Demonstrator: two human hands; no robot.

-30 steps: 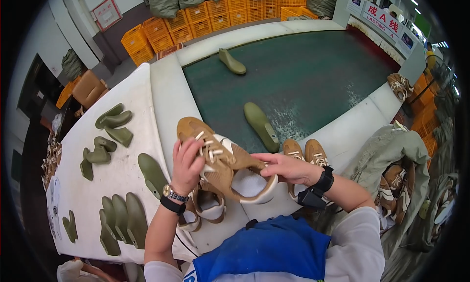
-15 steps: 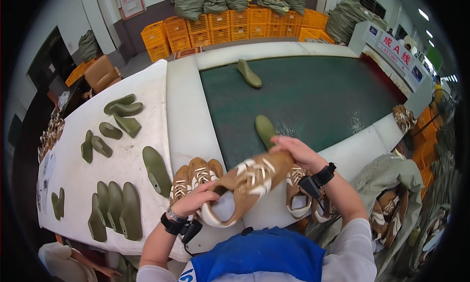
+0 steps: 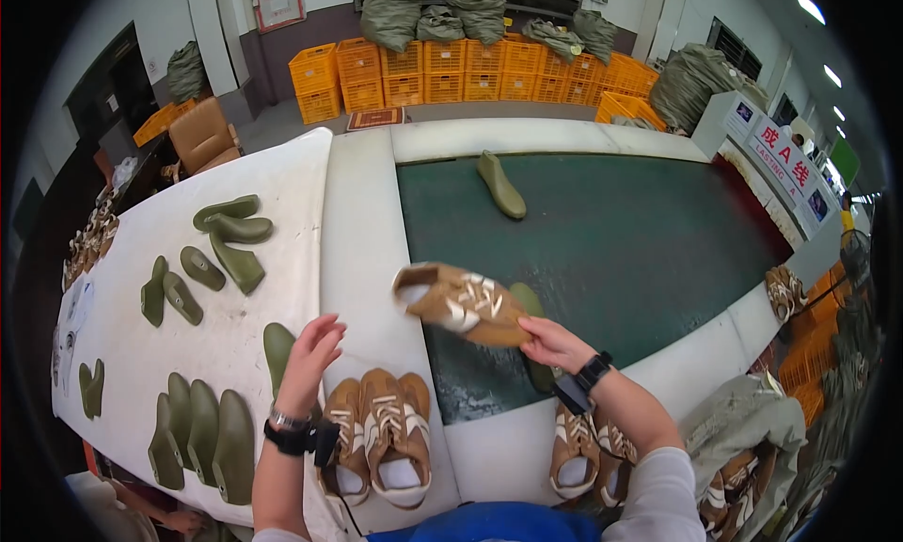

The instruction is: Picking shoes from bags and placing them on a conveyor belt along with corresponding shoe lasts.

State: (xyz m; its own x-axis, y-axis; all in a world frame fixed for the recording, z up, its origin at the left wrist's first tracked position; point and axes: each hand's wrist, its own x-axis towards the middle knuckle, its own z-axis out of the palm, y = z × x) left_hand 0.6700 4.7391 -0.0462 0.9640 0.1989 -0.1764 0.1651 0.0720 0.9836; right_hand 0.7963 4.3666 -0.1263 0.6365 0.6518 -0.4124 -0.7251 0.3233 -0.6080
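One brown, white-laced sneaker (image 3: 459,302): right fingers (image 3: 542,338) pinch its rounded toe (image 3: 509,329); left fingers (image 3: 321,336) curve loosely apart.

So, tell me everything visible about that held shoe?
The shoe, slightly blurred, is a brown lace-up, seemingly suede, with white laces, white side patches and a pale inside. Only the right hand touches it, gripping the toe, with the opening pointing left. It is held aloft, partly over the green surface.

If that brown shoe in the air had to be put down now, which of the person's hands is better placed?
Probably the right hand: it already grips the brown shoe by its toe end. The left hand holds nothing and is apart from the shoe.
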